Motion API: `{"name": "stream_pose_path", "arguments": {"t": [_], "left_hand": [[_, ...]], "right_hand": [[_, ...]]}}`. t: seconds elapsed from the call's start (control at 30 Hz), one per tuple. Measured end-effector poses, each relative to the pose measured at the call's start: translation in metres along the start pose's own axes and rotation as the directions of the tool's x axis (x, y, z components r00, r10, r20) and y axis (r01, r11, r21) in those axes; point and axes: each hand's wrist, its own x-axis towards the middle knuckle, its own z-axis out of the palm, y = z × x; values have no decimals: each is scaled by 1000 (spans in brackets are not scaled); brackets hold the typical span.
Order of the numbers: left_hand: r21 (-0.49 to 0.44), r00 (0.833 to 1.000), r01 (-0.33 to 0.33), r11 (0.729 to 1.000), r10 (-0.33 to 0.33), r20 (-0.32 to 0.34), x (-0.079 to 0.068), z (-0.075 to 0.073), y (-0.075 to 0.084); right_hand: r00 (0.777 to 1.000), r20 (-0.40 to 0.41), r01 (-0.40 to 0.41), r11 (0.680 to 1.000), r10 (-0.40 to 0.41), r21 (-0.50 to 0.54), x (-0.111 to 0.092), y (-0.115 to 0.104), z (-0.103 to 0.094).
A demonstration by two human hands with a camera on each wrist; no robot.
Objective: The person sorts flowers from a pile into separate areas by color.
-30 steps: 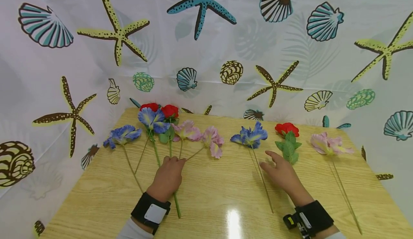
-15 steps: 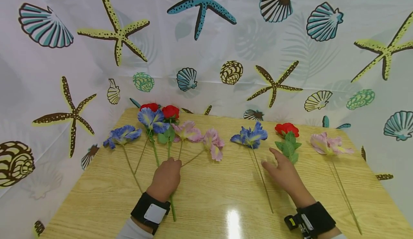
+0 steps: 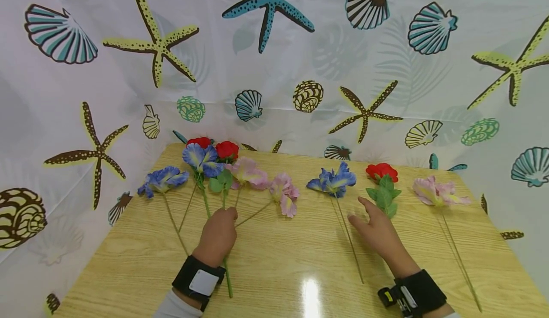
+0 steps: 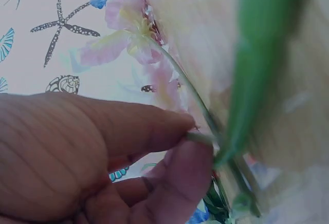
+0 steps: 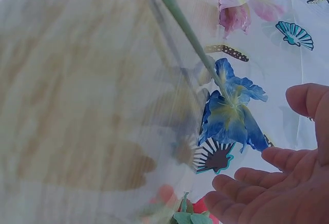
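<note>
Compared with 1 second ago, the left hand (image 3: 216,234) is sitting a little nearer the person, and the green stem (image 3: 228,280) under it and a pink flower (image 3: 284,194) alongside are lying nearer too. Behind everything, a patterned cloth (image 3: 274,70) is hanging at the back of the tabletop (image 3: 274,265), where 6 flowers (image 3: 203,162) are lying at the left and 3 at the right. The right hand (image 3: 377,230) is extending just beside a blue flower (image 3: 332,182) and a red flower (image 3: 382,171), its fingers spread apart and holding nothing.

The person seems to be arranging stems in the left group; the next move is probably calling for a steady pinch that is not dragging neighbours along.

The left wrist view is showing what the head view is hiding: thumb and forefinger are clamping together on a thin stem (image 4: 200,138), though which flower it is bearing cannot be told. Only the head view is taking in all 9 flowers.
</note>
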Motion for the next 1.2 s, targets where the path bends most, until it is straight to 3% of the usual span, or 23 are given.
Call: {"name": "stream_pose_path", "arguments": {"t": [0.17, 0.47, 0.73, 0.83, 0.9, 1.0, 1.1, 1.2], "left_hand": [[-91, 998, 55, 994, -52, 34, 4, 3, -5], [-151, 998, 53, 987, -48, 38, 5, -4, 0], [-229, 987, 110, 967, -80, 136, 9, -8, 8], [-304, 979, 135, 943, -80, 187, 12, -8, 11], [-406, 965, 179, 896, -80, 249, 14, -8, 13], [-586, 933, 275, 762, -64, 355, 16, -6, 15], [-711, 902, 361, 604, -34, 430, 17, -6, 19], [-761, 891, 390, 518, -4, 454, 17, -6, 26]], "right_hand": [[1000, -10, 2, 1000, -2, -3, -1, 0, 0], [1000, -15, -19, 1000, 19, 20, -3, -6, -4], [999, -40, -24, 999, 25, 41, -5, -12, -3], [998, -58, -17, 998, 20, 65, -6, -14, -1], [997, -73, -5, 996, 11, 83, -6, -16, 0], [995, -99, 7, 994, 4, 110, -7, -18, 1], [992, -124, 12, 989, 7, 144, -8, -21, 1], [989, -147, 16, 982, 12, 188, -8, -25, 1]]}}
